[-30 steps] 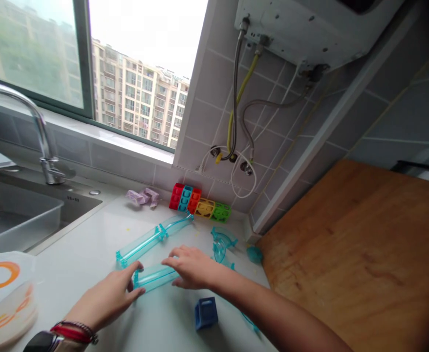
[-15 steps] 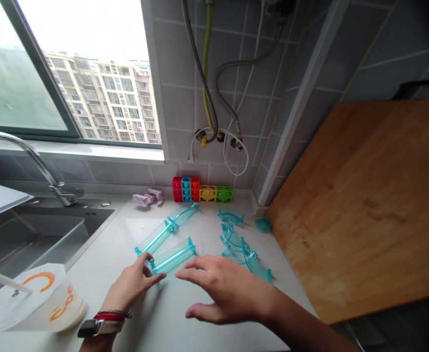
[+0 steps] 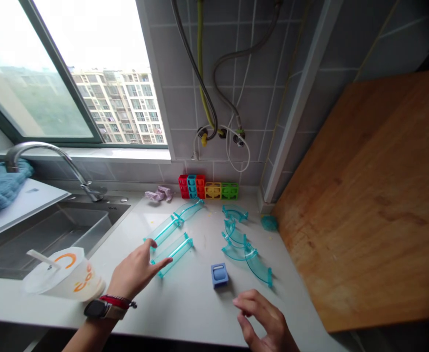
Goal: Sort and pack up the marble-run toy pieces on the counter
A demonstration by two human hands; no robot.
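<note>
My left hand [image 3: 136, 266] hovers at the near end of a straight, clear teal track piece [image 3: 180, 252], thumb and forefinger apart. I cannot tell whether a fingertip touches it. Just beyond lies another straight piece [image 3: 166, 229], joined to a wavy one [image 3: 190, 210]. At the lower right is my right hand [image 3: 266, 320], its fingers bent, with a gap between thumb and forefinger and nothing held. A small blue cube block [image 3: 219, 275] with an opening in its top stands on the counter, left of and beyond that hand. Curved teal track pieces [image 3: 238, 249] lie farther right.
Red, blue, yellow and green blocks [image 3: 209, 187] line the back wall beside purple pieces [image 3: 158, 194]. A drink cup with a straw [image 3: 66, 276] stands left, near the sink [image 3: 122, 215]. A wooden board [image 3: 368, 205] leans at the right.
My right hand has drawn back toward me and to the right. The blue block now shows on the counter where that hand was. My left hand's fingers have spread.
</note>
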